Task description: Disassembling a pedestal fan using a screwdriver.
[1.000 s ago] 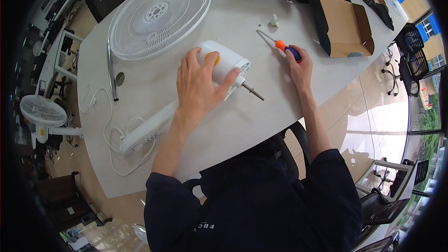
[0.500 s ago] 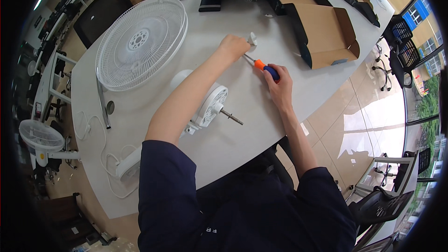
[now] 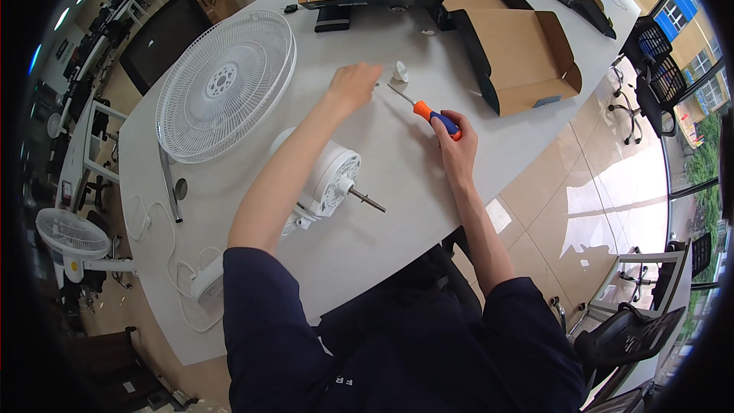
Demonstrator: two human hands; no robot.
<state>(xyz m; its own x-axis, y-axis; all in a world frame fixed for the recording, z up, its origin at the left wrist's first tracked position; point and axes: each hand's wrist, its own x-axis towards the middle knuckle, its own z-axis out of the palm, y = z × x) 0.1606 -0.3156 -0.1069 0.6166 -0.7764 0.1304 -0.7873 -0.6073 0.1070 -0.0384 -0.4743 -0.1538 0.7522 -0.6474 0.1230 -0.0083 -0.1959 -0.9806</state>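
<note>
My right hand point(image 3: 456, 140) is closed round the orange and blue handle of a screwdriver point(image 3: 422, 108), its metal tip pointing away and to the left. Just left of that tip is my left hand point(image 3: 355, 87), fingers drawn together; a tiny piece shows at the fingertips, too small to name. A small white plastic cap point(image 3: 401, 72) stands on the table, apart from both hands. Under my left forearm lies a white fan motor housing point(image 3: 336, 180), partly hidden by the arm, with its bare metal shaft point(image 3: 367, 199) pointing right.
A round white fan grille point(image 3: 260, 84) covers the table's left part. Near it are a metal tube point(image 3: 170, 183), a dark disc point(image 3: 181, 189) and a white cable point(image 3: 173, 237). Opened cardboard boxes point(image 3: 527, 53) occupy the far side. Another white fan point(image 3: 73, 237) stands beyond the left edge.
My left hand has moved left, away from the white cap and the screwdriver's tip. The right hand keeps its hold on the screwdriver. The whole view has shifted slightly.
</note>
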